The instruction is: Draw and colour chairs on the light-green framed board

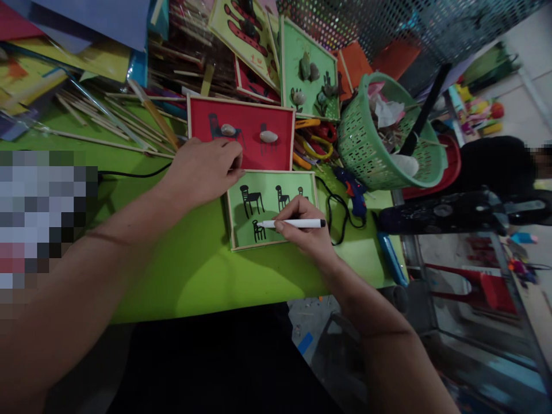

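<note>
A white marker pen (297, 223) with a black end lies in the pinch of my right hand (308, 227). Its tip points left, at a small black chair drawing on a green wood-framed board (245, 233). More black chairs are drawn along the board's upper part, one partly behind my right hand. My left hand (209, 167) has its fingers curled by that board's upper left corner, the thumb at the frame; whatever its fingers grip is hidden. Just beyond is a red wood-framed board (254, 118) with two chair drawings and pale pebbles on them.
More framed pebble pictures (306, 75) stand behind. A green basket (366, 138) with scraps is at right, beside a blue glue gun (353, 190) with a black cord and several scissors (313, 146). Wooden sticks (95, 115) and coloured sheets (86, 23) cover the left back of the green tabletop (190, 282).
</note>
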### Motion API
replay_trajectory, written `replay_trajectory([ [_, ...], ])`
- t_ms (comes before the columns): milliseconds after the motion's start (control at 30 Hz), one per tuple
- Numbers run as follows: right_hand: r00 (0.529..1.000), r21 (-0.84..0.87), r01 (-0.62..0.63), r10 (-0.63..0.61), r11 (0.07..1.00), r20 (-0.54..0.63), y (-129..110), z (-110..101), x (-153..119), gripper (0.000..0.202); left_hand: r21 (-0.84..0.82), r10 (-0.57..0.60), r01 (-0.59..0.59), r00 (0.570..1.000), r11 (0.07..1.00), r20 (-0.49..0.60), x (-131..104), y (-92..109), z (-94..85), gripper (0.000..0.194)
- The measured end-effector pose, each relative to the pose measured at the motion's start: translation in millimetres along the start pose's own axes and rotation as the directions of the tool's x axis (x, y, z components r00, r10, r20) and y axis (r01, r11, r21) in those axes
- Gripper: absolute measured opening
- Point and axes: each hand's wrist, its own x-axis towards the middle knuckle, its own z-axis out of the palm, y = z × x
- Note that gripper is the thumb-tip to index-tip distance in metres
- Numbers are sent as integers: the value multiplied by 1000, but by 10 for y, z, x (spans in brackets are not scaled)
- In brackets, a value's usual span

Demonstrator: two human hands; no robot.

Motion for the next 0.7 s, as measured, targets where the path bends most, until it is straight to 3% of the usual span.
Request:
replay_trajectory([
  [400, 1000, -13, 2, -2, 1000, -14, -34, 9, 3, 18, 80, 3, -5, 1000, 997, 25, -24, 40, -44, 27],
  [700, 998, 124, 31, -25, 992, -56, 79, -42, 19, 30, 67, 27, -26, 1000, 997, -14, -8, -2, -6, 28],
])
